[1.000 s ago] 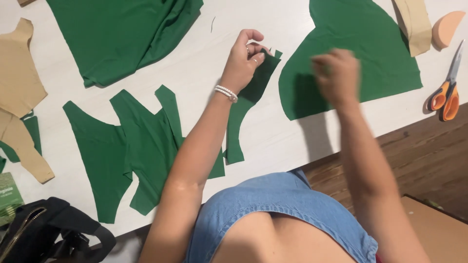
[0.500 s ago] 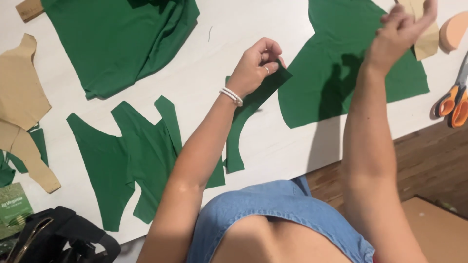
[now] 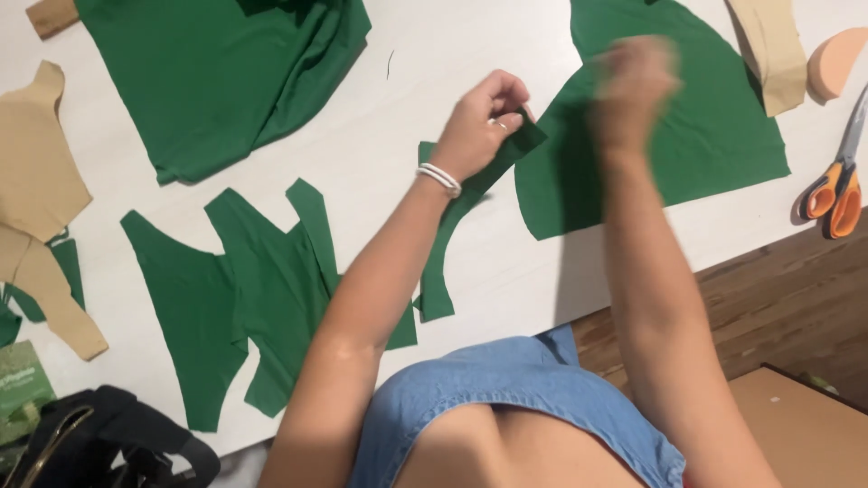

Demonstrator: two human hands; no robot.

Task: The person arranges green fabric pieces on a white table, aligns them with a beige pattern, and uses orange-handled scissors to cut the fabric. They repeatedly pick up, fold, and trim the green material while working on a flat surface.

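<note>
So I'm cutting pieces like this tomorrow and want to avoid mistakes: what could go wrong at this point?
1. The left hand pinches only the top of the narrow green fabric strip; a tug could stretch or skew it.
2. The right hand, blurred, is over the large green fabric piece and might drag it.
3. The orange-handled scissors lie by the white table's edge and could get knocked off.

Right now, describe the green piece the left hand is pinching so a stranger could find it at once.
On the white table, look near its front edge, between the cut green garment pieces and the large rounded green panel. The long, narrow green fabric strip runs from there up into the left hand. It alone is slender, curved and pinched at its top end.
</note>
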